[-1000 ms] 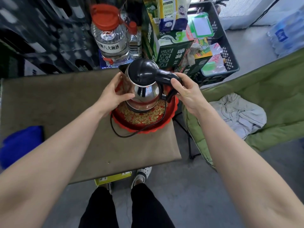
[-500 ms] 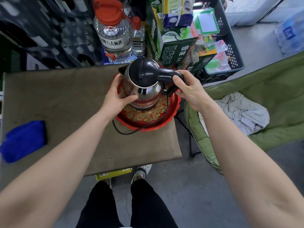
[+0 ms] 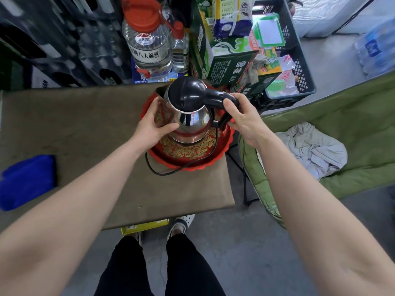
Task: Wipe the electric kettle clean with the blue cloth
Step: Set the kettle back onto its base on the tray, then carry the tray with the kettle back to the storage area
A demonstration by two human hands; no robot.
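The electric kettle (image 3: 191, 118), shiny steel with a black lid and black handle, stands on a red tray (image 3: 192, 154) with gold flowers at the table's right end. My right hand (image 3: 241, 120) is wrapped around the handle. My left hand (image 3: 152, 127) cups the kettle's left side, thumb across the front of the steel body. A black cord (image 3: 162, 171) loops from the kettle over the tray's front edge. The blue cloth (image 3: 26, 181) lies folded at the table's left end, far from both hands.
The brown table (image 3: 85, 129) ends just right of the tray. Behind it stand a large clear bottle with a red cap (image 3: 147, 41), green cartons (image 3: 228, 63) and a black crate (image 3: 299, 60). A green padded chair (image 3: 333, 129) with a white rag (image 3: 310, 148) sits to the right.
Both hands stay on the kettle. My left thumb has slid further across the front of the steel body, and the view has shifted slightly.
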